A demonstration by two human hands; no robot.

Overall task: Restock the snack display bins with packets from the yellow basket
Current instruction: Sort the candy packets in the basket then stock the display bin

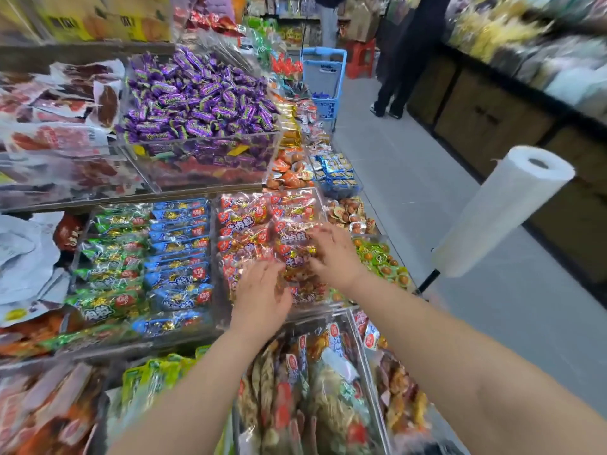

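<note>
I have both hands over the clear bin point(215, 267) in the middle row of the display, the one filled with red packets point(243, 221). White characters on these packets read 牛肉粒, with a small red round badge at one end that I cannot read.

My left hand point(262, 290) lies palm down on the near packets, fingers fairly straight and gripping nothing. My right hand point(333, 254) is just beyond it and to the right, fingers spread across the top of the pile. Both are blurred, but I see no packet held in either.

Left of this bin, touching it, sit a column of blue packets point(180, 238) and a column of green packets point(115, 244). They share the same layout, and 肉粒 is legible on a near green one.

On the far tier is a heap of purple-wrapped sweets point(197, 96) whose yellow lettering is too soft to read.

To the right a white roll point(502, 208) stands tilted on a dark post beside the aisle. Farther down the aisle is a blue basket trolley point(323, 80).
</note>
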